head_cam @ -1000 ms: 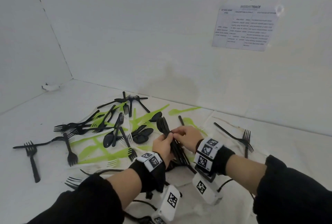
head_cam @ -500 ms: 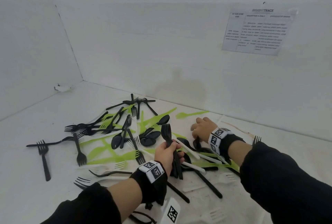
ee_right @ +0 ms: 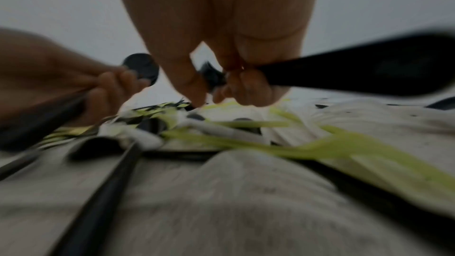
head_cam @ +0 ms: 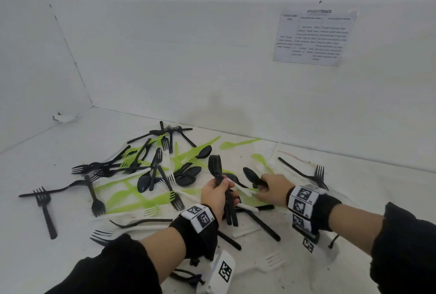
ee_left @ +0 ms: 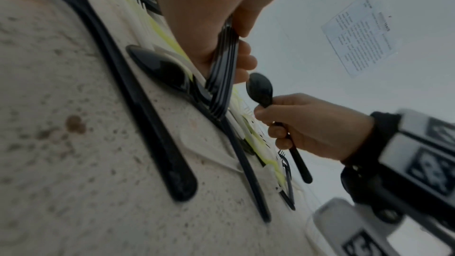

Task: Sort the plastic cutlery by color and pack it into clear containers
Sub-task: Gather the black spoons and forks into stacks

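Left hand (head_cam: 215, 193) is wrapped tight around a stacked bundle of black plastic forks (head_cam: 215, 168), tines up, just above the pile. Right hand (head_cam: 274, 188) has fingers curled around the handle of a single black plastic spoon (head_cam: 251, 175), bowl pointing at the bundle, lifted off the cloth. Loose mix of black, lime-green and white plastic cutlery (head_cam: 132, 173) lies scattered on the white cloth-covered surface (head_cam: 354, 199), left of and under both hands.

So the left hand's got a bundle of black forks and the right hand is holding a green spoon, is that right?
Not quite. The left hand does grip a bundle of black forks, but the spoon that the right hand holds is black, not green. The left wrist view shows its black bowl and handle clearly; the head view agrees.
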